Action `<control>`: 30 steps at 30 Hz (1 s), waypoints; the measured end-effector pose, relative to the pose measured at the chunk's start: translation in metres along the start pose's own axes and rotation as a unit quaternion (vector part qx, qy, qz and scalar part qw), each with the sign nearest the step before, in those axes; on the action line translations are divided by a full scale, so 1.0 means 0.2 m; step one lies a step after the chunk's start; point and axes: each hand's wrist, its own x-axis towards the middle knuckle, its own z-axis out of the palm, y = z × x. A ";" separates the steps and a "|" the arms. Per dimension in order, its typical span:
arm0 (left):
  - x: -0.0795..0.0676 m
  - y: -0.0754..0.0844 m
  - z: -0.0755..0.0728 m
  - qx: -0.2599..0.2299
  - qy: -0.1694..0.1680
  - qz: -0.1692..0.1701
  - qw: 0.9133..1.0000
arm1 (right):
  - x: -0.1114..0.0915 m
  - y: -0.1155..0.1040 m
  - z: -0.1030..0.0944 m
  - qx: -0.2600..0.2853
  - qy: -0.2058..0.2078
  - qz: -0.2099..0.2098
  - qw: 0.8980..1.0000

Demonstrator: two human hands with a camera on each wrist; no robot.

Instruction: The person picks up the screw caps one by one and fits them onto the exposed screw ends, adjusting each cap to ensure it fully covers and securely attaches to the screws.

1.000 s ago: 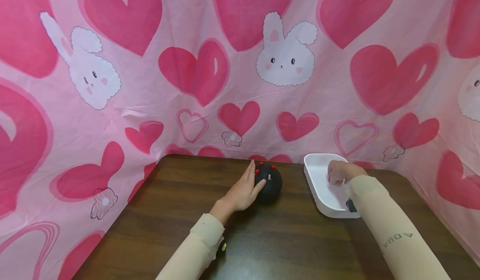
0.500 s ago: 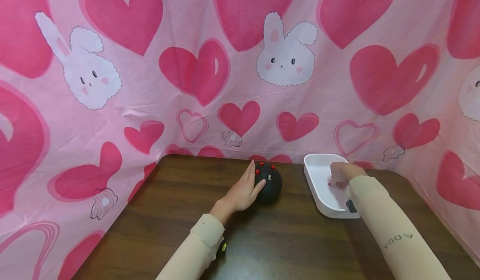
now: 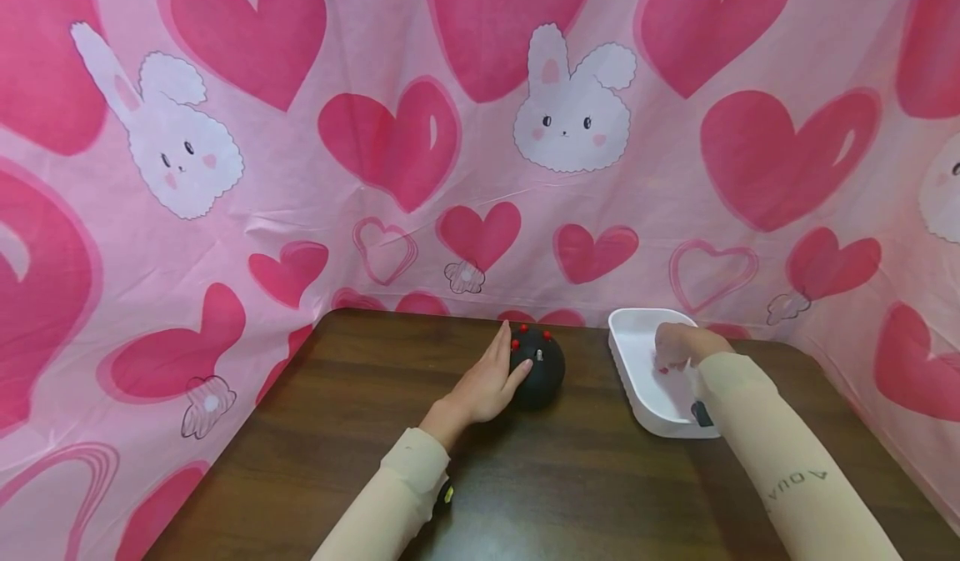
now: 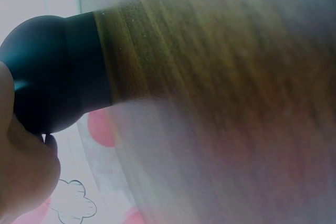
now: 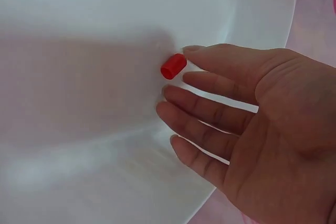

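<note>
A black ball-shaped object (image 3: 542,378) stands on the brown table, with several small red caps (image 3: 516,344) and one silvery peg (image 3: 538,355) on its top. Its short cylindrical base (image 4: 86,61) shows in the left wrist view. My left hand (image 3: 480,384) rests along the ball's left side, fingers straight, thumb laid across its front. Inside the white tray, my right hand (image 3: 684,346) reaches down. In the right wrist view, a small red hollow cap (image 5: 173,66) is right at the tips of its thumb and index finger; the other fingers are loosely extended.
The white tray (image 3: 633,390) stands to the right of the ball, towards the table's back edge. A pink cloth (image 3: 480,169) with hearts and rabbits hangs behind and at both sides. The wooden tabletop (image 3: 540,486) extends in front.
The right hand shifts slightly within the tray, and the small red cap at its fingertips comes more clearly into sight. The left hand and the black ball keep their place.
</note>
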 end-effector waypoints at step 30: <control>0.00 -0.01 0.00 -0.007 0.001 -0.001 1.000 | 0.06 -0.05 -0.03 0.169 -0.027 -0.251 0.953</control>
